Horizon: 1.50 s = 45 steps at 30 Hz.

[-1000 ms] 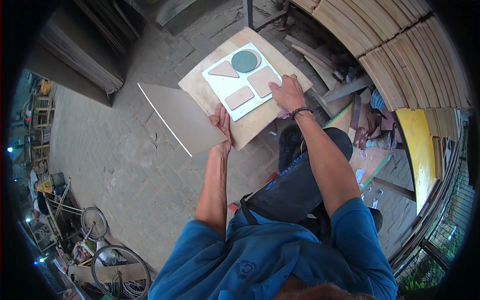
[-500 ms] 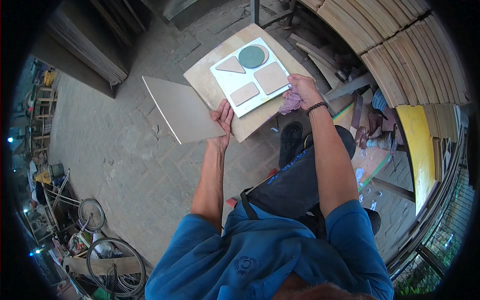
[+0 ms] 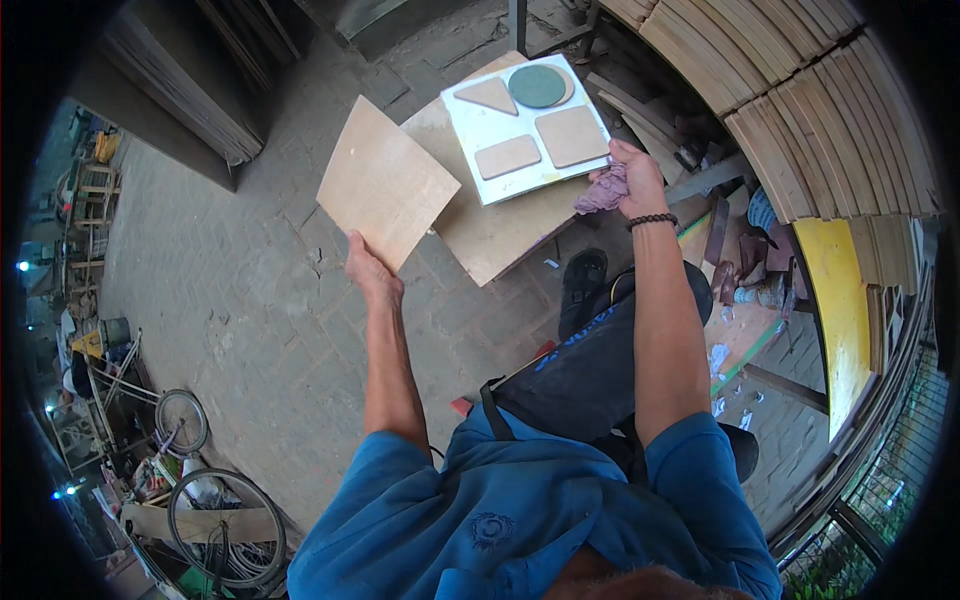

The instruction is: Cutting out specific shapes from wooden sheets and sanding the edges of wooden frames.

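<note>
Brick-paved floor (image 3: pixel 250 290), pale wooden desk (image 3: pixel 470 235) | left hand (image 3: pixel 372 268) grasps thin tan square board (image 3: pixel 385 185) at desk's left | right hand (image 3: pixel 640 180) grips crumpled mauve cloth (image 3: pixel 603 190) and white square board (image 3: pixel 515 128) bearing flat tan shapes (image 3: pixel 572 138), over desk | edge grips apparently keep faces uncovered

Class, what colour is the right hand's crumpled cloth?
Pale mauve crumpled cloth, clearest in head view.

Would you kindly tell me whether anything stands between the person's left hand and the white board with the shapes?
Yes: the brown panel held by the left hand stands between them in this view, its right corner nearest the white board.
</note>
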### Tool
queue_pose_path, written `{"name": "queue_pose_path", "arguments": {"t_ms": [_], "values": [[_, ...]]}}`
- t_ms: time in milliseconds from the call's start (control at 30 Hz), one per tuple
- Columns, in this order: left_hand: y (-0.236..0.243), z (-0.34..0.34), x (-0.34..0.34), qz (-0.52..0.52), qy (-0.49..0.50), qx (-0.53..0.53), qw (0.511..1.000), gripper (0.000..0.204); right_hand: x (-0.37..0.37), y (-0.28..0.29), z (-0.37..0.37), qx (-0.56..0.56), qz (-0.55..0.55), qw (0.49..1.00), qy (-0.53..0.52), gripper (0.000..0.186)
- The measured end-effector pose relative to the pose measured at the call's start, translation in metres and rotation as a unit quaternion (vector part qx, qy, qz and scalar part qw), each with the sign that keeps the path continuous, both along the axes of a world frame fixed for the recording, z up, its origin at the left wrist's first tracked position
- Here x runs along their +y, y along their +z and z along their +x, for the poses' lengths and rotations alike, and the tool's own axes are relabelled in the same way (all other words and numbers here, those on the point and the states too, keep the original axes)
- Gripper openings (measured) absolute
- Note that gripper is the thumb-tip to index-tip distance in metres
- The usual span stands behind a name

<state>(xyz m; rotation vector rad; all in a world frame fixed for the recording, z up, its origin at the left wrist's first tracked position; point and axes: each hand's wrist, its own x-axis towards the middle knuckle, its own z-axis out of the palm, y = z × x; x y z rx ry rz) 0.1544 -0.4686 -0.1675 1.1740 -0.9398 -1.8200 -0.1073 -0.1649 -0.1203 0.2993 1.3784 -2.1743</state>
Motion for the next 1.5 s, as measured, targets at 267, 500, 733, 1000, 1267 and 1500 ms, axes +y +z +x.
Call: {"name": "queue_pose_path", "arguments": {"t_ms": [267, 500, 733, 1000, 1267, 1500], "values": [[0.012, -0.008, 0.011, -0.160, -0.070, -0.182, 0.968, 0.039, 0.009, 0.015, -0.006, 0.043, -0.041, 0.997, 0.046, 0.025], [0.010, -0.065, 0.070, -0.067, -0.143, -0.068, 0.985, 0.039, -0.011, -0.001, 0.012, 0.023, 0.029, 0.997, 0.073, 0.027], [-0.019, -0.083, 0.079, 0.029, -0.192, -0.025, 0.981, 0.051, -0.022, -0.024, 0.014, 0.002, 0.056, 0.996, 0.063, 0.026], [-0.001, -0.091, 0.083, -0.005, -0.215, -0.056, 0.975, 0.048, -0.025, -0.041, 0.012, 0.086, 0.220, 0.966, 0.105, 0.022], [0.010, -0.086, 0.080, 0.051, -0.240, 0.047, 0.968, 0.044, -0.037, -0.025, 0.027, 0.231, 0.398, 0.882, 0.102, 0.030], [0.005, -0.091, 0.079, 0.063, -0.225, 0.017, 0.972, 0.042, -0.038, -0.019, 0.023, 0.260, 0.442, 0.839, 0.182, 0.034]]}}
